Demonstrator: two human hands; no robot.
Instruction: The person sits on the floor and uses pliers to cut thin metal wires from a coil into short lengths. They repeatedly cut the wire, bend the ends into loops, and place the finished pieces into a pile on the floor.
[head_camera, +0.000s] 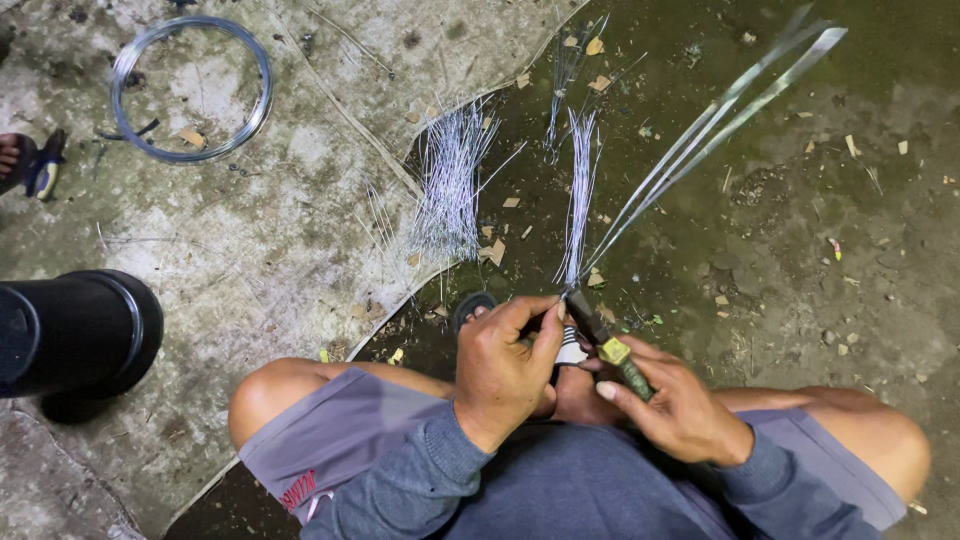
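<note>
My left hand (508, 365) pinches the near end of a bunch of long thin pale strips (700, 135) that fan out up and to the right. My right hand (672, 405) grips a knife (612, 350) by its green and yellow handle, blade tip against the strips where my left fingers hold them. A narrow bundle of fine strips (580, 195) stands just above my hands. I squat, knees wide, in grey shorts and a dark long-sleeved top.
A loose pile of thin strips (450, 180) lies on the concrete at centre left. A coil of wire (190, 88) lies at top left. A black cylinder (75, 335) lies at the left edge. Another person's sandalled foot (25, 162) shows far left. Wood chips litter the dark ground.
</note>
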